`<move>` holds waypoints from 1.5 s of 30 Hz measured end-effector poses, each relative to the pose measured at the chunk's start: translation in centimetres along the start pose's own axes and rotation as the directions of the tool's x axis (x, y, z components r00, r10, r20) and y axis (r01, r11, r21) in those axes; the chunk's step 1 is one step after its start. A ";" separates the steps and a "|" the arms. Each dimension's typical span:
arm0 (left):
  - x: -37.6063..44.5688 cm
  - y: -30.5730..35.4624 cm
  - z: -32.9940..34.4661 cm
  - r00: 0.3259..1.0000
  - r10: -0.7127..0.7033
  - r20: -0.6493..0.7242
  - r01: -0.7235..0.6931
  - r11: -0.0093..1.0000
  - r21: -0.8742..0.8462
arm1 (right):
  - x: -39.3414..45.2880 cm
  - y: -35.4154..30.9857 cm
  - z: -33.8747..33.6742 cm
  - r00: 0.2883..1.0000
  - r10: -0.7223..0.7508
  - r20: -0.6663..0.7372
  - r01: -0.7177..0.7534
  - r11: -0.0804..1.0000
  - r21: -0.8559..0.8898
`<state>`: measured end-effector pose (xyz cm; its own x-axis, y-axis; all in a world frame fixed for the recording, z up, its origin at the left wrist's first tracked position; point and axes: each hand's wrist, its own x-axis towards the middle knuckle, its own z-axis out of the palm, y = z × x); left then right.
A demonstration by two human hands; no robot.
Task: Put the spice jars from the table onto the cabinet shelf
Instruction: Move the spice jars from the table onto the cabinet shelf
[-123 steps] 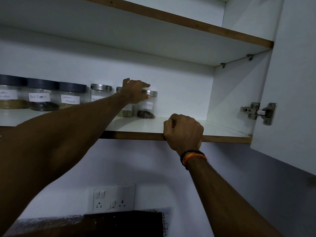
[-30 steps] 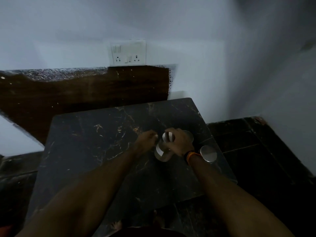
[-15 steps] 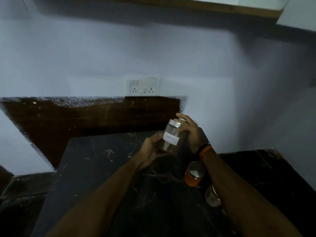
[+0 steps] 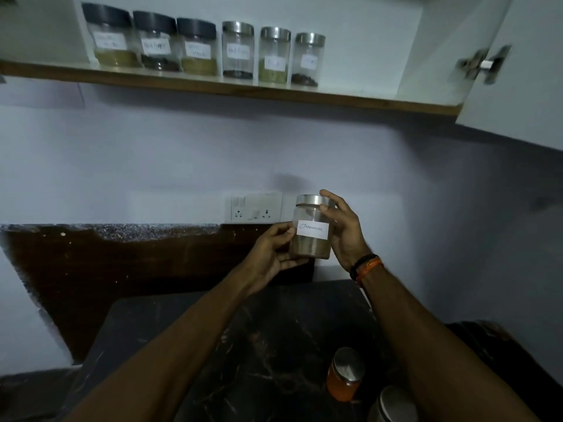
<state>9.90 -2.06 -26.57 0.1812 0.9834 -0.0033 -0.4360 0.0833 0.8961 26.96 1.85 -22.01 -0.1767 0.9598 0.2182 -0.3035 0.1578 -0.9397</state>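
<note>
Cinnamon jar (image 4: 311,231) held upright in mid-air, above the counter (image 4: 274,345) and well below the cabinet shelf (image 4: 231,86). Glass body, steel lid, white handwritten label reading "Cinnamon", brown powder in the lower part.

Right hand (image 4: 344,236): fingers curled round the jar's right side, index reaching up to the lid rim. Orange and black band at the wrist.

Left hand (image 4: 271,254): thumb on the jar's left side by the label edge, fingers cupped under and beside the base. Both hands clamped on the same jar.

Shelf carries six labelled jars in a row: three dark-lidded jars (image 4: 155,41) to the left, three steel-lidded jars (image 4: 274,54) to the right. Label text too blurred to read. Open cabinet door (image 4: 524,71) at upper right.

Counter, lower right: orange jar (image 4: 344,376) with steel lid; another steel-lidded jar (image 4: 391,405) just beside it, partly hidden by the right forearm.

Wall socket plate (image 4: 253,207) behind the hands.
</note>
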 end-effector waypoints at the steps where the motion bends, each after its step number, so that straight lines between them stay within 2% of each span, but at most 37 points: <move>1: 0.3 0.8 0.2 1.000 0.020 0.012 -0.020 1.000 0.008 | 0.4 -0.7 0.1 1.000 -0.017 0.011 0.017 1.000 -0.018; 7: 2.2 5.8 2.3 0.992 0.118 0.048 -0.122 0.989 0.084 | 2.6 -5.3 1.1 0.991 -0.126 0.034 0.129 0.988 -0.081; 21: 4.8 15.7 6.6 0.963 0.207 0.171 -0.249 0.928 0.276 | 6.3 -14.1 2.2 0.952 -0.300 0.059 0.300 0.954 -0.001; 25: 5.6 17.8 7.4 0.946 0.267 0.182 -0.316 0.881 0.351 | 6.9 -15.5 2.1 0.940 -0.338 0.043 0.338 0.941 0.013; 30: 6.0 20.7 9.1 0.905 0.358 0.230 -0.421 0.830 0.366 | 7.1 -16.1 1.9 0.927 -0.371 0.049 0.373 0.928 -0.028; 37: 6.9 23.1 11.3 0.846 0.373 0.380 -0.530 0.669 0.521 | 8.1 -16.8 1.7 0.902 -0.425 0.079 0.430 0.900 -0.069; 45: 8.6 25.2 12.3 0.825 0.389 0.409 -0.561 0.642 0.523 | 9.1 -18.6 1.3 0.892 -0.447 0.067 0.449 0.893 -0.015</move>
<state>11.34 6.50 1.43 0.3409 0.7783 0.5273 0.0791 -0.5827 0.8088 29.81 7.36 -2.17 -0.0849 0.7696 0.6328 -0.3363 0.5757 -0.7453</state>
